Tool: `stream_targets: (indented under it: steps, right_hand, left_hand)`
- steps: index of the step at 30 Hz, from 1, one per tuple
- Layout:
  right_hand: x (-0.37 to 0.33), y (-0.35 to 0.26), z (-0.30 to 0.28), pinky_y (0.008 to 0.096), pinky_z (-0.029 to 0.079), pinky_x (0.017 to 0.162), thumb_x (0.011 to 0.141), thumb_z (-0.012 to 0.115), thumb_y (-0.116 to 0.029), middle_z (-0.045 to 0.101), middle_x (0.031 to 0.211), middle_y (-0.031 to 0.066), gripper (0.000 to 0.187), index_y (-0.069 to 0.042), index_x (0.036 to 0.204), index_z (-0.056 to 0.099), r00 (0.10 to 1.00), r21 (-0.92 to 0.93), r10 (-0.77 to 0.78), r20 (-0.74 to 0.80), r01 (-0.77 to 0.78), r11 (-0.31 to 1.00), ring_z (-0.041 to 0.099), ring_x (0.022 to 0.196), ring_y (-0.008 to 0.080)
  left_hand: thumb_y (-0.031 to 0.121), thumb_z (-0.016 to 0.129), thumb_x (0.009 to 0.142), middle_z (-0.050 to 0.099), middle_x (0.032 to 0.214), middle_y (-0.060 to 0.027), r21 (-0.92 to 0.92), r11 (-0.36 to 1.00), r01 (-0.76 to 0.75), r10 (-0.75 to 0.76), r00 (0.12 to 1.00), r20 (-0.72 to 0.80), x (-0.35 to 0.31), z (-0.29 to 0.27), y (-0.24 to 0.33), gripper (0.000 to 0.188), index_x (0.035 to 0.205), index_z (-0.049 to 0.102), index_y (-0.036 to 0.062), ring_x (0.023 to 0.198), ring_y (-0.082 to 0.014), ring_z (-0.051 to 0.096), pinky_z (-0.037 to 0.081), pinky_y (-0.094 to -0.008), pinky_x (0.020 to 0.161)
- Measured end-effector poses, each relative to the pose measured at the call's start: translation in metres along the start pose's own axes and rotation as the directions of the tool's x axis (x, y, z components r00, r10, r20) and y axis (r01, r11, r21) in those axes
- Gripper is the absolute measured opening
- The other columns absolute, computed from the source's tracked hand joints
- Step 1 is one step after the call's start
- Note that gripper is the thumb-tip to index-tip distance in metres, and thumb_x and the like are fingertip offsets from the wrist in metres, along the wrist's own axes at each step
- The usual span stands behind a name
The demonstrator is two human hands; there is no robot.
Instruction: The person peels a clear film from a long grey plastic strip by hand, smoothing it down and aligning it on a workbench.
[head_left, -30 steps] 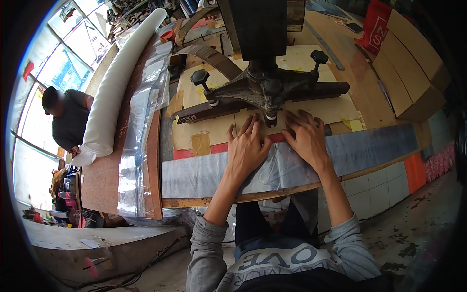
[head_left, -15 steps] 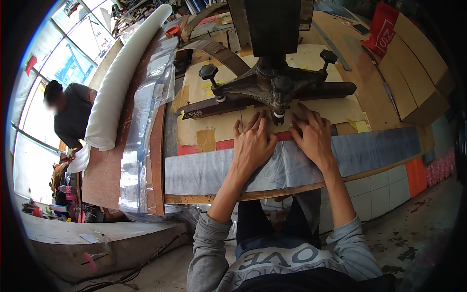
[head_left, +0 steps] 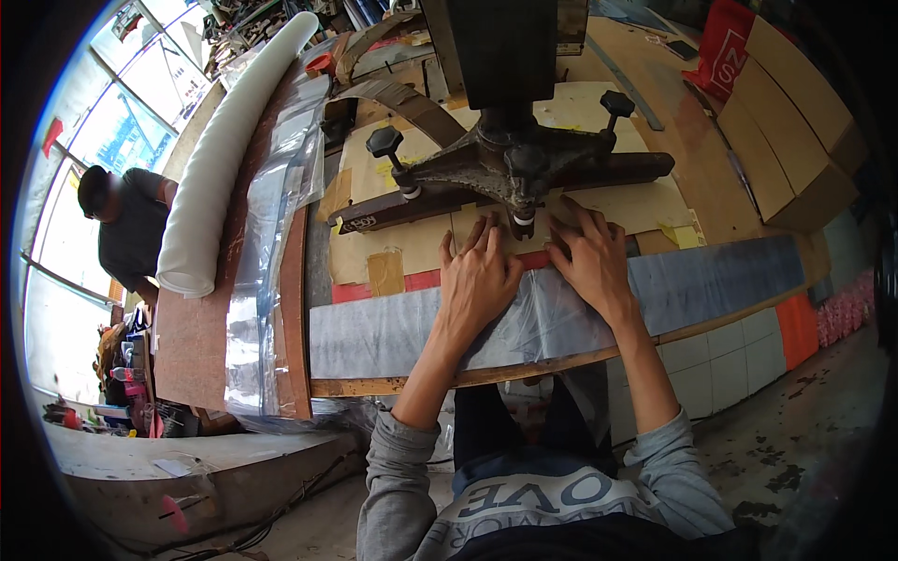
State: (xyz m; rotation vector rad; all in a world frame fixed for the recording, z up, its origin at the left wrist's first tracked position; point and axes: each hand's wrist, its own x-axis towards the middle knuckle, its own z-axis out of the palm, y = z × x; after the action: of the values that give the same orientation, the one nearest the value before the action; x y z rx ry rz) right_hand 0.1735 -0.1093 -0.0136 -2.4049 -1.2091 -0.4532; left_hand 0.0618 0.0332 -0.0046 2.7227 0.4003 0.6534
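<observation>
Both hands lie on the near side of a cream board (head_left: 412, 266), in front of a dark metal press (head_left: 519, 173) with black screw knobs. My left hand (head_left: 477, 273) rests palm down, its fingers stretched toward the press's crossbar (head_left: 617, 170). On the other side of the press's middle foot, my right hand (head_left: 595, 262) lies flat with fingers apart. Clear plastic film (head_left: 526, 327) spreads under and between my wrists, over a grey strip (head_left: 383, 327) along the table's front. A red strip (head_left: 421, 280) shows beside my left hand. Whether my fingertips hold the film's edge is hidden.
A white roll (head_left: 220, 178) and folded clear sheeting (head_left: 267, 252) lie on the left. At the right stand cardboard boxes (head_left: 786, 150) and a red bag (head_left: 720, 51). A person (head_left: 131, 220) in dark clothes is beyond the roll. The wooden table edge (head_left: 374, 385) curves before me.
The whole view has shifted slightly, while my hands keep nearly the same place by the press. At the left, the person has moved a little, and the white piece by their hand is gone from sight.
</observation>
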Motion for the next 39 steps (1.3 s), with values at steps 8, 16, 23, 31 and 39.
stream_targets:
  steps: [8, 16, 23, 31, 39]
  right_hand:
    - [-0.001, 0.002, 0.004, 0.0428, 0.036, 0.093, 0.080, 0.066, -0.029, 0.051, 0.129, 0.0038, 0.036, -0.014, 0.113, 0.066, 1.000, -0.007, 0.009, 0.001, -0.009, 1.000, 0.047, 0.115, 0.0213]
    - [-0.002, 0.002, 0.006, 0.0450, 0.035, 0.095, 0.082, 0.064, -0.031, 0.052, 0.127, 0.0067, 0.037, -0.014, 0.115, 0.065, 1.000, 0.014, 0.023, 0.009, -0.024, 1.000, 0.047, 0.116, 0.0226]
    - [-0.004, 0.002, 0.005, 0.0458, 0.034, 0.097, 0.083, 0.064, -0.031, 0.051, 0.127, 0.0104, 0.038, -0.015, 0.117, 0.065, 0.999, 0.015, 0.035, 0.011, -0.035, 0.999, 0.047, 0.116, 0.0240]
    - [-0.003, 0.003, 0.006, 0.0431, 0.038, 0.092, 0.081, 0.066, -0.030, 0.056, 0.115, 0.0081, 0.032, -0.012, 0.107, 0.069, 0.996, 0.016, 0.009, -0.092, -0.008, 1.000, 0.051, 0.108, 0.0239]
    - [-0.005, -0.017, -0.031, 0.0448, 0.038, 0.091, 0.087, 0.059, -0.037, 0.061, 0.101, 0.0035, 0.034, -0.006, 0.093, 0.072, 0.991, 0.111, -0.008, 0.131, -0.007, 0.994, 0.053, 0.102, 0.0237]
  left_hand:
    - [0.023, 0.049, 0.081, 0.052, 0.130, -0.0210, 0.040, 0.999, 0.011, -0.012, 0.999, 0.034, 0.000, 0.002, -0.001, 0.056, 0.131, 0.045, -0.0016, 0.112, -0.0321, 0.057, 0.025, -0.0552, 0.106]
    - [0.023, 0.051, 0.080, 0.054, 0.129, -0.0185, 0.057, 0.998, 0.011, -0.012, 1.000, 0.014, -0.002, 0.004, -0.004, 0.046, 0.122, 0.054, 0.0047, 0.111, -0.0303, 0.058, 0.027, -0.0527, 0.106]
    - [0.022, 0.052, 0.078, 0.058, 0.123, -0.0200, 0.017, 1.000, -0.011, 0.012, 0.997, -0.081, -0.005, 0.006, -0.004, 0.040, 0.106, 0.060, -0.0049, 0.110, -0.0283, 0.059, 0.029, -0.0514, 0.104]
    - [0.028, 0.052, 0.087, 0.059, 0.122, -0.0182, -0.007, 1.000, 0.027, -0.026, 0.999, 0.046, -0.009, -0.009, -0.003, 0.035, 0.109, 0.062, 0.0022, 0.110, -0.0283, 0.059, 0.029, -0.0490, 0.105]
    - [0.037, 0.047, 0.093, 0.045, 0.140, -0.0088, -0.126, 0.992, -0.018, 0.025, 0.998, 0.052, -0.059, -0.023, 0.016, 0.049, 0.133, 0.047, 0.0088, 0.135, -0.0218, 0.034, 0.017, -0.0503, 0.111]
